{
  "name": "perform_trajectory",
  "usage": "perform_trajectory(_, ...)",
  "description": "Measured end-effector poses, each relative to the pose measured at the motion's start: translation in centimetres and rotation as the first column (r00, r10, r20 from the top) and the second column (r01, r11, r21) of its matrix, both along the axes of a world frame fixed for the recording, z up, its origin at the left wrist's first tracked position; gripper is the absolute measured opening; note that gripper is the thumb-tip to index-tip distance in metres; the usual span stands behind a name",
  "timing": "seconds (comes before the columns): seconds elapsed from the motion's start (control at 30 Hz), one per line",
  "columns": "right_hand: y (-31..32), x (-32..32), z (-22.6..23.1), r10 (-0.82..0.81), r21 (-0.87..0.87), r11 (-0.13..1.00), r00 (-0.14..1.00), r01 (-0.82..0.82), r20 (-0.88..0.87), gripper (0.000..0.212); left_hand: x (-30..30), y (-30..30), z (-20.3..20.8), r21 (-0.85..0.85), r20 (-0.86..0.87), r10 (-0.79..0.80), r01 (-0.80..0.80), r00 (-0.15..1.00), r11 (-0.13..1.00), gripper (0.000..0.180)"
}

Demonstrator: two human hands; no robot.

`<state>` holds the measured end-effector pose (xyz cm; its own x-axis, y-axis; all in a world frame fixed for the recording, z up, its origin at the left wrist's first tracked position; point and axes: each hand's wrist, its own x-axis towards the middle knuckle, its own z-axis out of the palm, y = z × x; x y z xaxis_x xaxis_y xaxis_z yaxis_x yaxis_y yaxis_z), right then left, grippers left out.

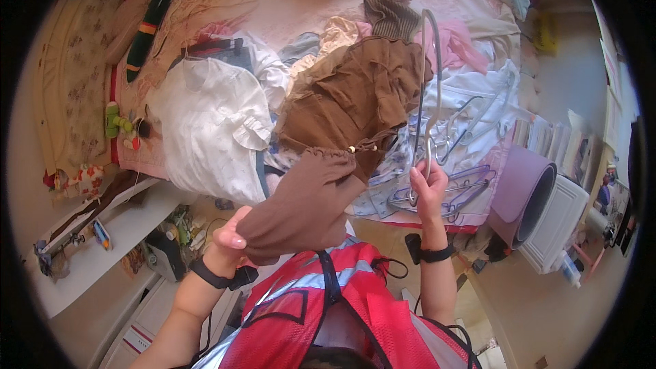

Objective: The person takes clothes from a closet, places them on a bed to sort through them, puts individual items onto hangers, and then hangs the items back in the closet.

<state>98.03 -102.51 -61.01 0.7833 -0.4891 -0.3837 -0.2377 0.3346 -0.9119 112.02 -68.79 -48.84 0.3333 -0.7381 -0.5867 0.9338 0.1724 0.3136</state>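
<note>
My left hand (229,237) is closed on the end of a brown garment (301,208), whose gathered edge has a drawstring with small beads. The garment hangs in front of me, partly over a larger brown piece of clothing (352,92) on the bed. In my right hand (430,189) is a grey clothes hanger (438,72), gripped near its hook and held upright. Left of the brown clothing lies a white ruffled top (208,119). Close to my right hand, several purple hangers (471,188) rest at the bed's near edge.
The bed (232,3) carries more clothes, including a striped dark piece (391,16) and a pink one (461,44). A long dark green case (152,27) lies at far left. On the right stand a lilac bin (509,184) and a white box (559,222); a white shelf (113,246) is at left.
</note>
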Motion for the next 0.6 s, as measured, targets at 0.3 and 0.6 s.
perform_trajectory(0.3, 5.9, 8.1, 6.0, 0.350, -0.055, 0.937, 0.926, -0.345, 0.141, 0.040, -0.4, 2.3, 6.0, -0.017, 0.301, -0.104, 0.114, 0.948, 0.993, 0.041)
perform_trajectory(0.6, 9.7, 7.5, 19.3, 0.627, 0.169, 0.697, 0.706, -0.697, 0.329, 0.060, -1.7, 7.7, 15.2, -0.110, 0.429, 0.077, -0.033, 0.900, 0.993, 0.041)
